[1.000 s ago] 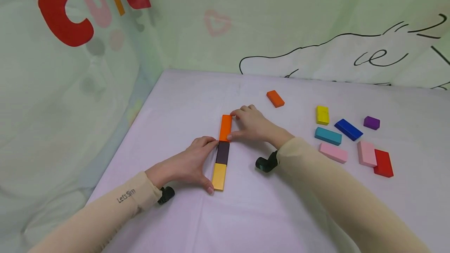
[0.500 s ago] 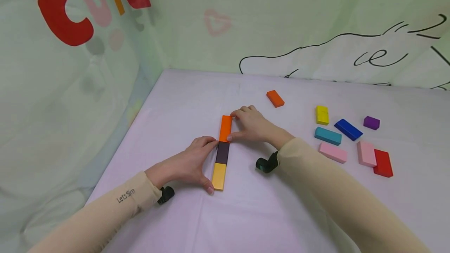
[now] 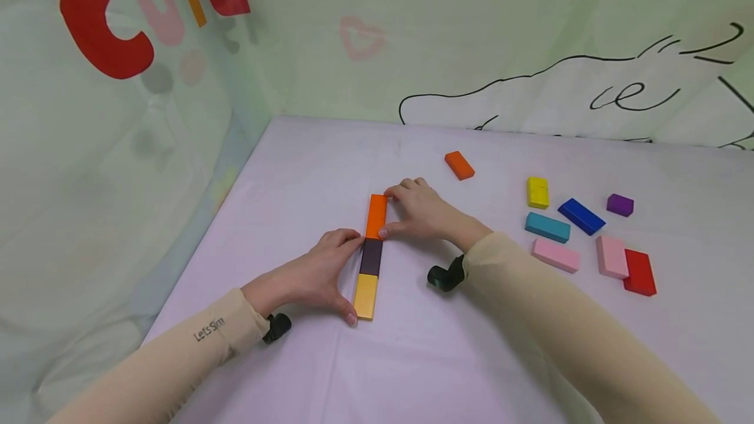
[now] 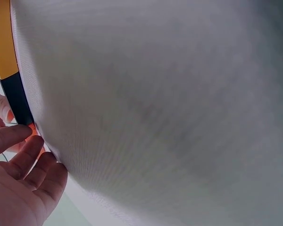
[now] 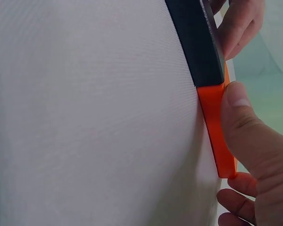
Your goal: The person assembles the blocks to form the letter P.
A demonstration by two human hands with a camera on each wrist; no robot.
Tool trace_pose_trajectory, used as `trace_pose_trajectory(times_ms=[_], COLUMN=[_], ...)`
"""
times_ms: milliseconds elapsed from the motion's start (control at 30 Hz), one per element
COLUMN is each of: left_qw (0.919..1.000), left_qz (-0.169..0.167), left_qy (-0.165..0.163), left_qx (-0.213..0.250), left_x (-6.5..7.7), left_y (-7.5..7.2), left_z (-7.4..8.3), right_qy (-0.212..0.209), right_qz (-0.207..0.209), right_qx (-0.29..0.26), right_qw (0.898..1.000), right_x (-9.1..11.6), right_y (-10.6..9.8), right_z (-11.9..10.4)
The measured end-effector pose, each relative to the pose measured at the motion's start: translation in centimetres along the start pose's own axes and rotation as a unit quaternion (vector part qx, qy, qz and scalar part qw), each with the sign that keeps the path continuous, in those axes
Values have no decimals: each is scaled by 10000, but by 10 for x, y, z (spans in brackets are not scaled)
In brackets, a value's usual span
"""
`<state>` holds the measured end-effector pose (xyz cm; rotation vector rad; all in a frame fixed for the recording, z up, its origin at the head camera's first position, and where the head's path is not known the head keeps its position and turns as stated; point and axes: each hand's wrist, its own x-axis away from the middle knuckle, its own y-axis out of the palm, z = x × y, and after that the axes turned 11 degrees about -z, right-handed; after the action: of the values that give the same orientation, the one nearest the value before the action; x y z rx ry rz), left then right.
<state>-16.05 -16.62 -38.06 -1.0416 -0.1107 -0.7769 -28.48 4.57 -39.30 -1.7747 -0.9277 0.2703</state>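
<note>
Three wooden blocks lie end to end on the table: an orange block farthest away, a dark purple-black block in the middle and a golden-yellow block nearest. My left hand holds the row from its left side, thumb at the near corner of the yellow block and fingertips by the joint of the dark and orange blocks. From the right, my right hand grips the orange block between thumb and index finger. In the right wrist view the thumb lies along that block, its end against the dark one.
Another orange block lies beyond my right hand. Farther right are yellow, teal, blue and purple blocks, two pink blocks and a red block. A fabric backdrop rises behind the table.
The orange block in the row has slid very slightly toward me. Both hands keep their hold in nearly the same places, and the head view has shifted a little.
</note>
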Motion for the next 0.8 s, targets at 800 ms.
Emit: trace_pose_trajectory(times_ms=[800], left_qw=[9994], left_qz=[-128], left_qy=[-286], left_qx=[139], left_x=[0], left_y=[-5], left_z=[-1], right_qy=[34], right_qz=[-168], right_qx=[-102], right_qw=[9998], right_x=[3], right_y=[-6], right_z=[2])
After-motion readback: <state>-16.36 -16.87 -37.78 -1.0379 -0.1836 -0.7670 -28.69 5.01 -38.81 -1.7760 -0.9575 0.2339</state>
